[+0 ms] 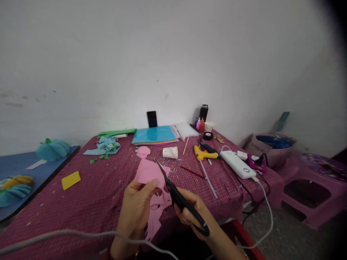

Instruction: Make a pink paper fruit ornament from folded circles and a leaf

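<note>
Between thumb and fingers, my left hand [138,200] pinches a sheet of pink paper [146,172] above the front of the table. Black-handled scissors [182,198] are in my right hand [195,211], which is closed around the handles. Their blades lie against the right side of the pink paper, parted a little. A cut strip of pink paper [154,218] hangs below, partly behind my left hand. Beyond my hands, pink paper cut-outs [142,151] rest on the cloth beside a crumpled white paper cup [170,152].
A yellow glue gun [204,153], a white power bank [237,164] with cables and a red pencil [193,172] lie to the right. Blue paper sheets [154,134] and a phone [152,119] are at the back. A white cable [81,234] crosses the foreground. Yellow paper [71,180] lies left.
</note>
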Available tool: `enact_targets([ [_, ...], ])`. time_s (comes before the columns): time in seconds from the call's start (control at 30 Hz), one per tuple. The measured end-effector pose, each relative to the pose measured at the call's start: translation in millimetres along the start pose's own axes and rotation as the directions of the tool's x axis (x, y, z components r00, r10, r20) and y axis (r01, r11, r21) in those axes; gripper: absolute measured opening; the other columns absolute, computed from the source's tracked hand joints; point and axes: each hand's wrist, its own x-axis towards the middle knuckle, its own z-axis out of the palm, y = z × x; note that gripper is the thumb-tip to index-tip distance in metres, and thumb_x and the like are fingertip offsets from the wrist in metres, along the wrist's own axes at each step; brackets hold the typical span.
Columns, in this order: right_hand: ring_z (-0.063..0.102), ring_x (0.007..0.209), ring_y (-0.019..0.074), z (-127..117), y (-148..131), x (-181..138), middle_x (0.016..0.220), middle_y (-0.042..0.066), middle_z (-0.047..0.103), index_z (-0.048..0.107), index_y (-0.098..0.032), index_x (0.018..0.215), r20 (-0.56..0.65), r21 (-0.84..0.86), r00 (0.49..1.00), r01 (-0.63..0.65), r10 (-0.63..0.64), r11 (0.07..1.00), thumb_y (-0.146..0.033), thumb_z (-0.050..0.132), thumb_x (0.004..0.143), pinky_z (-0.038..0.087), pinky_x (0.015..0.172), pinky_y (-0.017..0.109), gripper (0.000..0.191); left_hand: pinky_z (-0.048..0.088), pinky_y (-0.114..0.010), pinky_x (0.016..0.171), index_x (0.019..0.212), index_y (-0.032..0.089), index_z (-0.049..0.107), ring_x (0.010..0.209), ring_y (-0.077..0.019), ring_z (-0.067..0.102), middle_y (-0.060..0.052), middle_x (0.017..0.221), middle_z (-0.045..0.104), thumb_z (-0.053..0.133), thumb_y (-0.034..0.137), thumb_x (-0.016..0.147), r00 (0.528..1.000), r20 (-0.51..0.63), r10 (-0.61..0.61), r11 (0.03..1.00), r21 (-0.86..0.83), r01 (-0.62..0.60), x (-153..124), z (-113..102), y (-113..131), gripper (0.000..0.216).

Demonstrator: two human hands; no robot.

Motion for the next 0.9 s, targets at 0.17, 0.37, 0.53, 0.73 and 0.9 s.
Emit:
enact_targets([
  [0.17,0.026,0.050,0.0061,-3.2,-2.8,-0.8,0.061,-0.006,0.039,0.062,-0.017,0.120,-0.004,-0.074,1.000,-0.025,0.025,0.997,-0.043,0.074,0.069,0.019,0.042,0.019,0.059,0.045,-0.022,0.052,0.055,0.014,0.065,0.049,-0.0093,0.052,0.001,0.051,0.061,0.081,0.020,0.052,1.000,0.013,-0.011,1.000,0.021,0.011,2.2,0.9,9.4,0.017],
  [0.37,0.027,0.047,0.0056,-6.4,-4.1,-2.8,0.059,-0.006,0.040,0.058,-0.016,0.127,0.046,-0.063,0.999,-0.011,0.014,0.998,-0.046,0.071,0.069,0.020,0.040,0.018,0.067,0.045,-0.021,0.051,0.049,0.015,0.063,0.046,-0.0094,0.053,0.001,0.048,0.060,0.081,0.022,0.051,0.999,0.021,-0.025,0.998,0.062,0.024,2.6,0.4,16.7,0.019],
  [0.53,0.026,0.046,0.0043,-8.3,-10.7,-0.4,0.059,-0.007,0.040,0.061,-0.017,0.123,0.034,-0.065,0.998,-0.058,0.061,0.996,-0.041,0.073,0.070,0.021,0.040,0.017,0.059,0.044,-0.021,0.048,0.048,0.013,0.065,0.045,-0.0104,0.053,-0.001,0.045,0.060,0.080,0.022,0.052,0.998,0.054,-0.033,0.993,0.117,0.027,2.3,-2.5,25.0,0.018],
  [0.73,0.027,0.047,0.0037,-10.6,-16.8,-0.6,0.060,-0.007,0.040,0.061,-0.018,0.123,0.076,-0.068,0.993,-0.086,0.091,0.994,-0.039,0.074,0.071,0.021,0.040,0.016,0.058,0.041,-0.020,0.044,0.054,0.014,0.067,0.044,-0.0101,0.053,-0.001,0.049,0.063,0.082,0.024,0.050,0.995,0.095,-0.038,0.990,0.138,0.025,3.4,-7.3,34.1,0.018],
  [0.9,0.025,0.045,0.0035,-10.6,-19.1,-1.0,0.058,-0.008,0.038,0.060,-0.017,0.126,0.073,-0.080,0.993,-0.090,0.096,0.993,-0.047,0.074,0.071,0.018,0.039,0.017,0.064,0.044,-0.021,0.047,0.059,0.015,0.068,0.047,-0.0098,0.055,-0.001,0.055,0.065,0.081,0.023,0.053,0.988,0.144,-0.060,0.992,0.122,0.043,4.1,-9.3,36.9,0.016],
])
